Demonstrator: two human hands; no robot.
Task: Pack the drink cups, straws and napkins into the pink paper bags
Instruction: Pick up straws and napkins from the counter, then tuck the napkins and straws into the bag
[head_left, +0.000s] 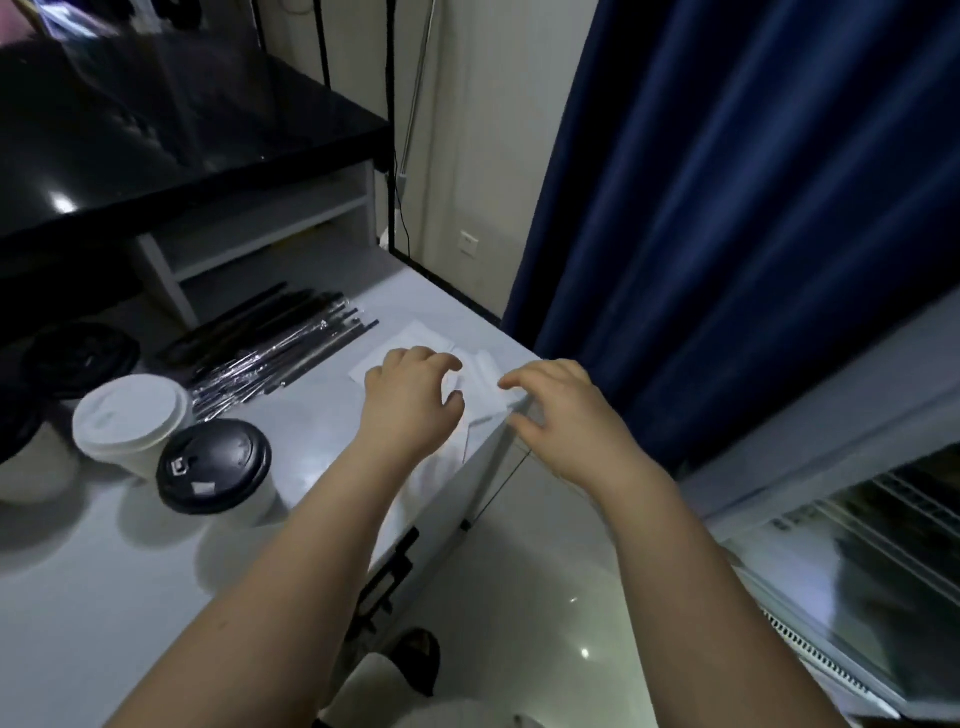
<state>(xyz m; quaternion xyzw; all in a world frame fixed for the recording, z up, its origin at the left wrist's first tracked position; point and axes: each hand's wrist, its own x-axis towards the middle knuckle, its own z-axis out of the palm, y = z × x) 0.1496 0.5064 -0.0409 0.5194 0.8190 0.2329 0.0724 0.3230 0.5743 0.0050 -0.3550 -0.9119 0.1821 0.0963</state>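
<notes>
Head view: both hands over white napkins (415, 338) at right edge of white table (156, 597). Left hand (410, 400) above stack, fingers loosely curled and spread, gripping nothing. Right hand (566, 415) at stack's table-edge corner, fingertips blurred; possibly touching napkin, grasp cannot be told. Wrapped straws (280, 358) lie just left of napkins. White-lidded cup (130, 415) and black-lidded cup (213, 462) stand close together, further left.

Dark blue curtain (753, 208) hangs beyond the right hand (566, 415); glossy black counter (156, 130) stands far left of the left hand (410, 400); shiny floor (545, 597) beneath.
</notes>
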